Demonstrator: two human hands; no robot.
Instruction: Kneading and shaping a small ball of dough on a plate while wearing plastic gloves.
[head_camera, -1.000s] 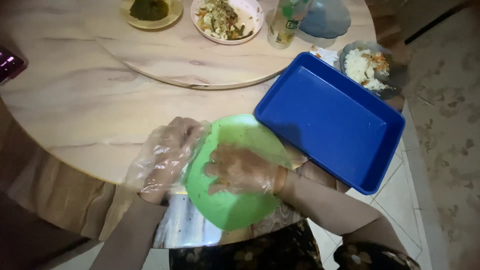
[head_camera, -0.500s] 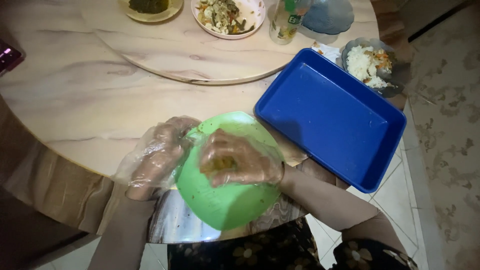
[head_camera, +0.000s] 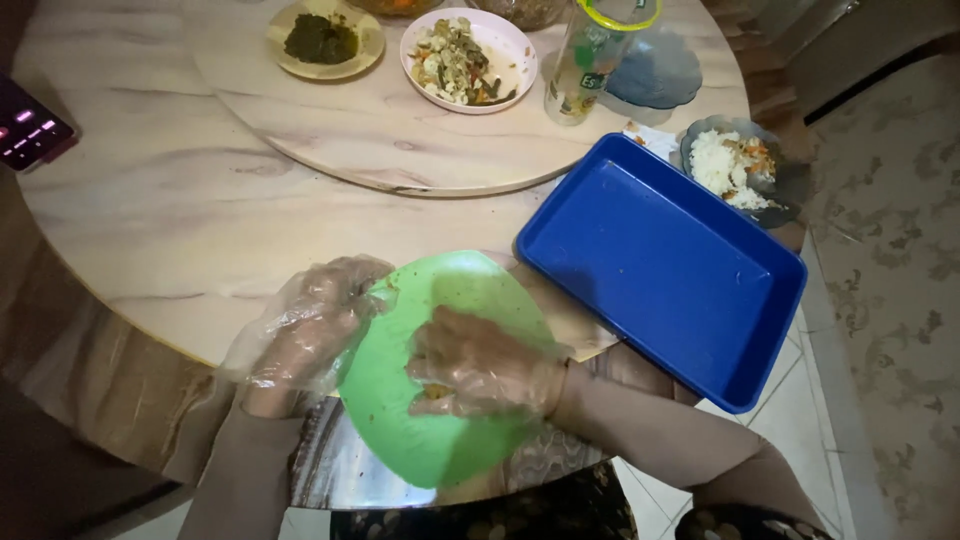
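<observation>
Left hand (head_camera: 300, 340) clamped on green bowl (head_camera: 400, 420) rim, tilting it off surface (head_camera: 200, 220) edge; right hand (head_camera: 480, 370) inside, fingers curled on food.

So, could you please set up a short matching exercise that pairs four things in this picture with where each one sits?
Things:
1. Round green plastic bowl
2. Rectangular blue plastic tray
3. White round bowl of mixed food
4. Gloved right hand

Places:
A. On the raised round turntable
B. Inside the green bowl
C. At the near table edge, gripped at its rim by the gloved left hand
D. Hanging over the table edge, right of the green bowl

Pairs: 1-C, 2-D, 3-A, 4-B
</observation>
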